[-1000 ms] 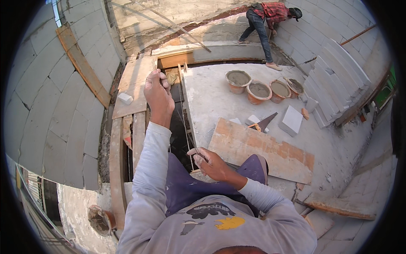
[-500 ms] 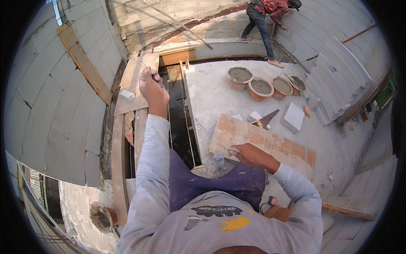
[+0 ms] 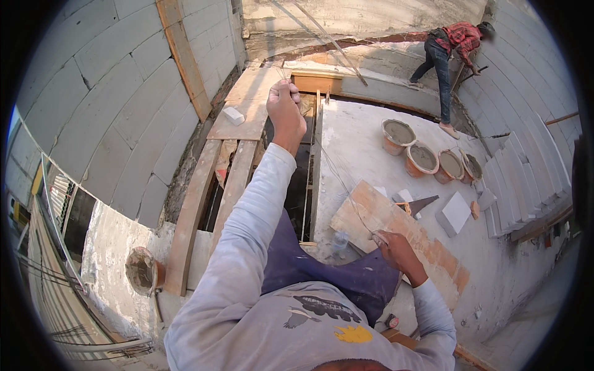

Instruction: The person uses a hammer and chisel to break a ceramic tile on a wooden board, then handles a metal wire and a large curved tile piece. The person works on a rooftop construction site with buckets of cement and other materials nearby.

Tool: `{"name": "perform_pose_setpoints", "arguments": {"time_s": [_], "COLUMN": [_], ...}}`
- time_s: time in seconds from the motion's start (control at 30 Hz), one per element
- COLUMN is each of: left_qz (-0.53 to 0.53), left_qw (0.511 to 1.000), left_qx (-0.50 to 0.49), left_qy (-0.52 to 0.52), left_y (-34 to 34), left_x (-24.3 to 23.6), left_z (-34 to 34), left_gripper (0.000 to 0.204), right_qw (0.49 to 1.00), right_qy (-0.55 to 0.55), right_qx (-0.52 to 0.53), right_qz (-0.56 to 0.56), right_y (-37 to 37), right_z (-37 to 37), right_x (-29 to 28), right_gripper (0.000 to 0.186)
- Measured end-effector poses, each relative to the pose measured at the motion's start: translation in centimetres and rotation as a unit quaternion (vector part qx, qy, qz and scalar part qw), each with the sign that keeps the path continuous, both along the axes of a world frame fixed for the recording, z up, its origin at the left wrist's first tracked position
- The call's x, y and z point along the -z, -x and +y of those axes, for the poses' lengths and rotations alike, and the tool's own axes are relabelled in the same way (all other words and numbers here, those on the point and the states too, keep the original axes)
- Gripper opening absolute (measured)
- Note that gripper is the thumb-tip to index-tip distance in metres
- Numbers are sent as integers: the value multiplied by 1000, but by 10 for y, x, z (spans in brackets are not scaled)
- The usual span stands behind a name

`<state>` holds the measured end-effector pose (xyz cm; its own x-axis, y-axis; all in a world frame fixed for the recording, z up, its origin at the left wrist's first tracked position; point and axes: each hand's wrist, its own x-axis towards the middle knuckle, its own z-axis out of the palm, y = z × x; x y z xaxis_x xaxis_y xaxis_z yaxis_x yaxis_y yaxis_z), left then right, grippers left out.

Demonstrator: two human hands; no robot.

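Note:
My left hand point(image 3: 287, 117) is raised over the opening in the floor, its fingers closed round thin wires whose tips stick up above the knuckles. Long dark strands of the thin wire point(image 3: 337, 175) sag from there down to my right hand point(image 3: 399, 252), which pinches their other end. Under the right hand lies a wooden board point(image 3: 371, 213) smeared with pale mortar. A clear plastic bottle point(image 3: 340, 241) stands beside the board, close to my knee. Beyond the board, a handsaw point(image 3: 422, 204) rests near white block offcuts.
Several buckets of grey mortar point(image 3: 422, 159) stand on the slab. A white block point(image 3: 455, 213) lies nearer me, and stacked blocks point(image 3: 526, 179) lean at right. Planks point(image 3: 201, 216) flank the dark floor opening point(image 3: 298, 179). A co-worker point(image 3: 444, 68) bends at the far right wall.
My view has turned left, so the scene sits farther right. Both hands still hold the wires. The co-worker has bent toward the wall with a tool in hand.

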<state>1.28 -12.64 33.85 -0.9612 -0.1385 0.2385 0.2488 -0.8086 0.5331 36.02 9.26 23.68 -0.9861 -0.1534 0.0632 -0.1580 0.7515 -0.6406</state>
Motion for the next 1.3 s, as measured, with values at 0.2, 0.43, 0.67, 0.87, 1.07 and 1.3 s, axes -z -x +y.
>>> {"name": "perform_pose_setpoints", "arguments": {"time_s": [0.2, 0.43, 0.67, 0.87, 1.07, 1.3], "left_qz": [-61, 36, 2, 79, -2, 114], "left_qw": [991, 981, 965, 979, 971, 979], "left_qx": [68, 103, 181, 145, 137, 135], "left_qy": [-99, -158, -190, -118, -196, -98], "left_y": [37, 57, 5, 58, 32, 71], "left_x": [29, 17, 5, 4, 7, -17], "left_z": [-57, -89, -66, -119, -104, -138], "left_gripper": [5, 10, 6, 3, 3, 4], "right_qw": [963, 980, 905, 963, 890, 936], "right_qy": [183, 13, 41, 71, 252, 136], "right_qx": [148, -196, 338, -260, 269, -316], "right_qz": [132, 16, 254, 21, 269, -76], "right_y": [24, 24, 63, 0, 56, 4], "right_z": [15, -35, 82, -78, 52, -91], "right_x": [-123, -10, -55, -53, -104, -22], "right_gripper": [25, 22, 27, 21, 27, 23]}}
